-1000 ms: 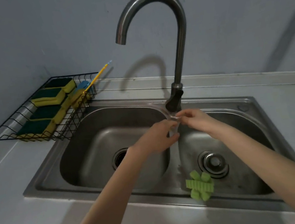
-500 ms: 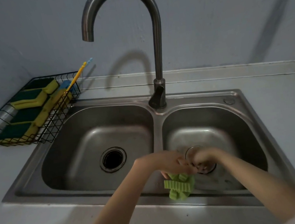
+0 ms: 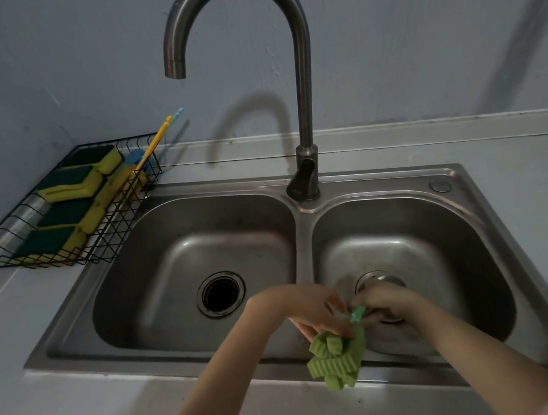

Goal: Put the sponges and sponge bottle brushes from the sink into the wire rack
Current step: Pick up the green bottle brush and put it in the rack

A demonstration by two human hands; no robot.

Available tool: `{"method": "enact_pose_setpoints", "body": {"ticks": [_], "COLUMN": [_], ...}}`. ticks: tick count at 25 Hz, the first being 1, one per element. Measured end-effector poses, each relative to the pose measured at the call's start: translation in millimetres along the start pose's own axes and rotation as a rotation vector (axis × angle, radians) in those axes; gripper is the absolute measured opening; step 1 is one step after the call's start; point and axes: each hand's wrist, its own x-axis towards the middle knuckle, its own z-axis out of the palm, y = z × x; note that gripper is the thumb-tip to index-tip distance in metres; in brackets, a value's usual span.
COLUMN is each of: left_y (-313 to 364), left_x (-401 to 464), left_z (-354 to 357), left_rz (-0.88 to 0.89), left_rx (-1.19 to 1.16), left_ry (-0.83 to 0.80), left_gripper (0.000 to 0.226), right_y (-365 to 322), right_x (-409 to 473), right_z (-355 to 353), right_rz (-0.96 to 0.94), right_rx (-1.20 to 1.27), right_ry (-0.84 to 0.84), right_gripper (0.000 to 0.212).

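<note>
Taking the sink point(image 3: 470, 190) as your landmark and reading from its left, the wire rack point(image 3: 2, 254) is sitting on the desk point(image 3: 46, 390) just beside the sink's left rim, already holding four yellow-and-green sponges point(image 3: 69, 184) laid flat, with a yellow-handled brush point(image 3: 154, 146) and a blue one point(image 3: 135, 157) leaning out over its back corner. The sink's left basin is showing only its open drain point(image 3: 221, 293). Over the divider at the sink's front edge, your left hand point(image 3: 299, 311) is reaching down with its fingers curled onto the top of the green sponge bottle brush point(image 3: 336, 358), so that grip is grasping the foam head. Just right of it, above the right basin's strainer point(image 3: 380, 280), your right hand point(image 3: 387, 300) is pinching the brush's small green handle end point(image 3: 357, 314); that grip is clenched on the handle. The foam head is looking soft, ribbed and very light, likely wet and squashy, so it is going to deform and perhaps drip instead of giving you firm purchase. The handle seems to be the stiff part, and probably slick if wet, so you are better off taking it there with a full wrap of the fingers and letting the foam hang free as you carry it toward the rack.
</note>
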Motion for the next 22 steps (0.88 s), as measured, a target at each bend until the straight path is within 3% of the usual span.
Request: {"method": "enact_pose_setpoints", "body": {"ticks": [1,3,5,9,12,16,22], "left_y": [-2,-4,-3,-12,-27,-54,-104], "left_x": [-2,-7,-14,-29,-38,-54,-78], "left_z": [0,-2,-7,-18,-26,-35,-46], "left_rz": [-0.002,0.003,0.014,0.049,0.077,0.1,0.023], "left_rx": [-0.011,-0.016,0.035,0.146,0.146,0.065,-0.006], "left_ry": [0.002,0.023,0.068,0.189,0.286,0.42,0.636], "left_gripper": [0.055,0.061,0.064,0.06,0.056,0.053,0.053], "right_y": [-6,-18,-28,-48,-57,-75,-106], "right_x": [-7,-13,-16,-24,-28,-35,-36], "right_z": [-2,-9,-13,-14,-11,12,64], "right_rz": [-0.037,-0.079,-0.136,-0.28,-0.375,-0.455,-0.544], "right_rx": [0.082,0.206,0.302,0.426,0.63,0.685,0.785], "right_ry": [0.026,0.1,0.168,0.271,0.223,0.184,0.128], "right_gripper": [0.008,0.047,0.062,0.056,0.053,0.005,0.013]}}
